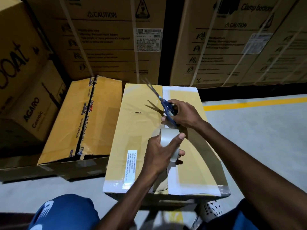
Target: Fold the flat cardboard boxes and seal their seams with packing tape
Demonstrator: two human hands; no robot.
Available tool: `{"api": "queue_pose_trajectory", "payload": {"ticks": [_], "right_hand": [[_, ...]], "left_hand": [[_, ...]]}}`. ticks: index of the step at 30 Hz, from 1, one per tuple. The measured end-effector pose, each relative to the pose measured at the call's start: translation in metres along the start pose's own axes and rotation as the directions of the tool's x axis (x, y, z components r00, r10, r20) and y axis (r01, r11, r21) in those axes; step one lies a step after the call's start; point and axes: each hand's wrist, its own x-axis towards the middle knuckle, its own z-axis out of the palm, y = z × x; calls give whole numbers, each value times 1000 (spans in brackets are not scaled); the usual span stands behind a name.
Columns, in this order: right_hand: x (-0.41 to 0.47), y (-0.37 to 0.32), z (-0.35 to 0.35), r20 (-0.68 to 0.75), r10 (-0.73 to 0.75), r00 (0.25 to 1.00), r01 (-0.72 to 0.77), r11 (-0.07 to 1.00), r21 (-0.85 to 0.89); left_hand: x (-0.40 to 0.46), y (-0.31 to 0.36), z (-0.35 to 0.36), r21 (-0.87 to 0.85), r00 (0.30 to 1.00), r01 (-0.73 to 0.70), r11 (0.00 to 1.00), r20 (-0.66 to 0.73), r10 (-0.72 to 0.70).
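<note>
— Reading the big cartons [106, 39] behind you first: what do they say?
— "CAUTION" on both, and part of "Clamp bottom" on the right one. At your left, stacked boxes [25, 77] show "AGARO Cosmic".
— And on the floor?
— A taped box [79, 120] with printed tape reading "Flipkart", just left of your work box [137, 130]. Its white label [132, 164] carries small print I can't make out.
— Your hands?
— Your left hand [163, 152] curls round the tape roll [169, 143], thumb on top, holding it upright over the centre seam. Your right hand [186, 113] grips the blue-handled scissors [163, 103], fingers through the loops, blades parted and pointing up and away, just beyond the roll.
</note>
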Motion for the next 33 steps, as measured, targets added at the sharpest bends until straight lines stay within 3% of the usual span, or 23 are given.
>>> {"api": "queue_pose_trajectory", "payload": {"ticks": [4,11,14,16,18,22,25,31,33], "right_hand": [[-15,-11,11,-108,-37,994,19,986,-163],[-22,-27,9,-99,-30,995,13,986,-169],[-36,-20,10,-53,49,997,-47,998,33],[-43,-18,7,57,130,990,-140,956,257],[-49,-17,5,111,157,981,-187,917,352],[-61,-23,10,-4,108,994,-106,981,161],[-62,-24,17,-94,57,994,-54,998,28],[-71,-34,19,-171,-9,985,-13,992,-127],[-77,-34,19,-183,-3,983,-16,994,-107]], "left_hand": [[-14,-3,0,-29,1000,5,1000,9,-5],[-34,-6,-6,24,999,32,999,20,-33],[-36,-4,-6,26,999,32,999,32,-33],[-38,-4,-5,19,999,29,999,23,-29],[-40,-3,-4,20,1000,25,999,12,-25],[-45,-3,-4,34,1000,0,999,-25,1],[-64,-14,-5,65,999,-6,998,33,3],[-83,-18,-10,31,1000,3,1000,16,-4],[-85,-18,-11,21,1000,4,1000,12,-4]]}}
